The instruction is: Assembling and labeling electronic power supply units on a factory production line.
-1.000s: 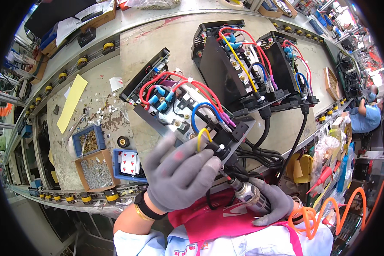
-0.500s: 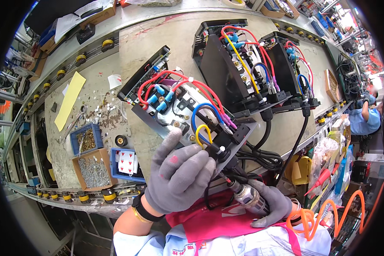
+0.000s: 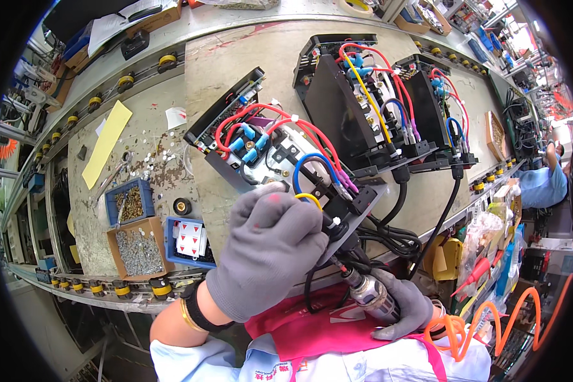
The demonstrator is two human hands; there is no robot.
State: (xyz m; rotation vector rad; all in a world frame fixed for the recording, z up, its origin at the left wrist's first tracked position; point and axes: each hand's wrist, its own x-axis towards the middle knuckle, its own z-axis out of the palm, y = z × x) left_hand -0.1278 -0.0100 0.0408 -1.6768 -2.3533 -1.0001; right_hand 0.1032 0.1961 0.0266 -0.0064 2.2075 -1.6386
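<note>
In front of me a black-framed electrical unit (image 3: 285, 153) lies tilted, its inside exposed. Red wires (image 3: 312, 130), blue wires and a yellow wire (image 3: 308, 197) loop over its white inner part. My left hand (image 3: 267, 245), in a grey glove, is closed at the unit's near edge beside the yellow wire. Its fingertips are hidden, so what they grip cannot be seen. My right hand (image 3: 409, 304), also gloved, is wrapped round a power screwdriver (image 3: 374, 297) below the unit's end plate. The tool's bit points up and left toward black cables and the plate.
Two similar units (image 3: 337, 108) (image 3: 423, 108) stand to the right with black power cords (image 3: 395, 245). At left are a blue bin of brass parts (image 3: 129, 202), a box of small screws (image 3: 139, 249) and a yellow strip (image 3: 107, 145). An orange coiled hose (image 3: 455, 331) hangs right; a person (image 3: 544, 178) sits beyond.
My left hand's index finger, stretched out before, has curled in, and the hand has turned knuckles up against the unit's edge. My right hand keeps hold of the screwdriver. The view has shifted slightly.
</note>
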